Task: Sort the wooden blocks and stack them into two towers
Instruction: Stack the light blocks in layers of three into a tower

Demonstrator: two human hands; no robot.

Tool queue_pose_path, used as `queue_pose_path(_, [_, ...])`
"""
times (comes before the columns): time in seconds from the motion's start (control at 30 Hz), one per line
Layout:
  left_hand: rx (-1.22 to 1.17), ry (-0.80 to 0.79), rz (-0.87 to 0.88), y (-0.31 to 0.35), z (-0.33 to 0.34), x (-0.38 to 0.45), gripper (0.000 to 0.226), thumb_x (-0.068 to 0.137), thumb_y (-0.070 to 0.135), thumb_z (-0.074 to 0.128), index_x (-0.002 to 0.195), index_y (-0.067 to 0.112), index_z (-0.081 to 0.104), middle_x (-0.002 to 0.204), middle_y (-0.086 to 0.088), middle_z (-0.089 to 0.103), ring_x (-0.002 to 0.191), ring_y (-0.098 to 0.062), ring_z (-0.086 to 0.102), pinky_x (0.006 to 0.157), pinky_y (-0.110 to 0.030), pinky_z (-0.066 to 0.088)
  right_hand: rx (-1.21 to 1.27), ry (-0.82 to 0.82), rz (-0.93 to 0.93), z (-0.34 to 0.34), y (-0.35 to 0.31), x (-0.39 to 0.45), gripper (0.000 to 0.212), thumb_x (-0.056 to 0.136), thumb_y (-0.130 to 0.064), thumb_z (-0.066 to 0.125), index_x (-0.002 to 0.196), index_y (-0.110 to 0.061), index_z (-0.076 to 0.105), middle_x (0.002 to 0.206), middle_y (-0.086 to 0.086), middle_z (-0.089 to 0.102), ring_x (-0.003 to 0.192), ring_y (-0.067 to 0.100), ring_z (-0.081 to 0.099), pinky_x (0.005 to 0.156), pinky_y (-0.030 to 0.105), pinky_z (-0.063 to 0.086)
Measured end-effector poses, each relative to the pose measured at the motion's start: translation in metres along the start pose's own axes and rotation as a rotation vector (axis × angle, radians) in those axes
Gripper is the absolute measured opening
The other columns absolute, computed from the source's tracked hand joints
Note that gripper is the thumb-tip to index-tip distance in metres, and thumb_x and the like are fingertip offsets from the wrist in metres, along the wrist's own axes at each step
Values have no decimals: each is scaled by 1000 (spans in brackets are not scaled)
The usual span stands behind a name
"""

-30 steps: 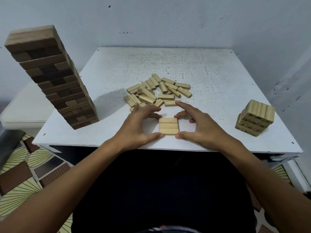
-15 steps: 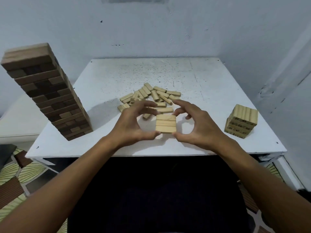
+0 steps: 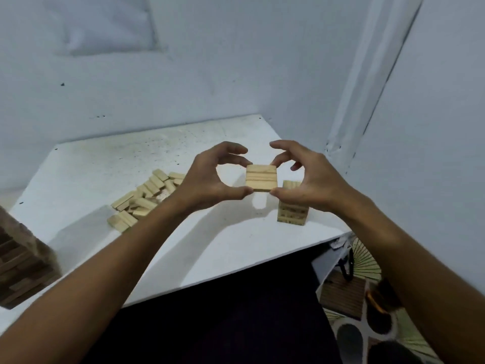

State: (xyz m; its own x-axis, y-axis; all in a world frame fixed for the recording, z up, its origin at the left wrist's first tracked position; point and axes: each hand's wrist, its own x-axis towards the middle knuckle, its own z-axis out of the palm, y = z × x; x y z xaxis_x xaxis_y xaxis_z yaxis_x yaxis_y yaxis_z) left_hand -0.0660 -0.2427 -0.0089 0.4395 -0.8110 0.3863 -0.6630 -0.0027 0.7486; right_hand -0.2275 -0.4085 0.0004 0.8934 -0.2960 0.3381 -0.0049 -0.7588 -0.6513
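Room: pale blue-white walls meet in a corner at the upper right of the frame; patterned floor shows at the lower right.
Surface (image 3: 86,177): white, speckled, tilted across the middle of the frame, carrying all the wood.
Dark tower (image 3: 18,266): brown blocks, cut off at the lower left edge, well apart from the pale wood, which suggests the dark colour is already sorted out.
Loose pile (image 3: 147,197): pale blocks lying scattered left of centre, apparently the stock not yet stacked.
Light tower (image 3: 292,210): a short stack of pale blocks at right of centre, partly hidden behind the right hand; it looks like the place where the next layer belongs.
Held layer (image 3: 261,178): three pale blocks side by side as a flat square, lifted off the surface at centre frame, up and to the left of the light tower.
Left hand (image 3: 210,179): fingers curled, thumb and fingertips pinching the layer's left edge.
Right hand (image 3: 312,181): mirrors it, pinching the right edge; squeezing from both sides likely keeps the three blocks together.
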Motion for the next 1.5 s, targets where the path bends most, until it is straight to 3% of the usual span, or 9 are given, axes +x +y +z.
queue_pose_path(0.1, [-40,-58,5,0,25,17,65,57,27,87,114,19,58,100,9,74,108,0,63,92,-7,37,-8,2,68,-17,14,-11,76,70,-19,84,135,-29,46,105,-20,61,106,-1,53,85,15,40])
queue_pose_path(0.23, [-72,-121,6,0,48,29,62,57,25,87,111,20,57,98,9,73,106,-1,64,91,-6,36,-19,15,144,-30,29,-23,74,71,-17,83,134,-28,46,101,-23,58,93,-22,46,74,-3,35])
queue_pose_path(0.4, [-83,-175,-40,-2,62,36,59,57,26,85,108,22,58,98,7,73,105,1,63,89,-3,35,-15,12,189,-32,42,-30,74,72,-16,83,135,-27,44,101,-20,58,88,-29,44,72,-8,33])
queue_pose_path(0.57, [-93,-199,-55,-5,66,33,55,57,24,85,107,20,60,99,1,73,103,0,64,86,-1,35,6,10,202,-28,49,-33,77,71,-17,84,137,-26,46,103,-18,61,88,-24,48,73,-5,35])
queue_pose_path(0.9, [-68,-218,-54,-5,67,32,53,59,26,83,107,20,62,103,7,70,103,4,62,86,0,36,28,22,202,-25,53,-34,80,70,-19,85,139,-25,44,104,-17,63,86,-23,47,72,-3,34])
queue_pose_path(1.2, [-47,-236,-48,-8,66,32,54,60,32,83,109,19,66,111,9,69,110,0,60,96,-7,38,5,1,196,-27,52,-35,86,71,-21,85,144,-25,38,103,-22,59,88,-26,45,71,-3,37])
queue_pose_path(1.33, [-28,-235,-65,-8,64,31,70,55,50,80,118,22,65,121,15,65,119,4,54,102,-10,34,-18,6,191,-30,46,-35,86,70,-26,86,143,-30,38,108,-25,55,90,-25,44,71,-1,37])
queue_pose_path(1.43, [-12,-228,-68,-8,57,28,68,59,45,83,121,22,65,123,14,64,120,3,53,101,-12,34,-49,43,162,-33,36,-35,81,70,-28,85,139,-34,43,115,-25,51,98,-16,43,74,5,36])
queue_pose_path(1.5, [-4,-215,-75,-11,47,24,64,61,41,84,120,22,65,123,14,64,120,2,54,100,-12,34,-53,74,108,-31,24,-31,74,71,-28,85,134,-36,47,122,-20,49,100,-18,41,74,1,35])
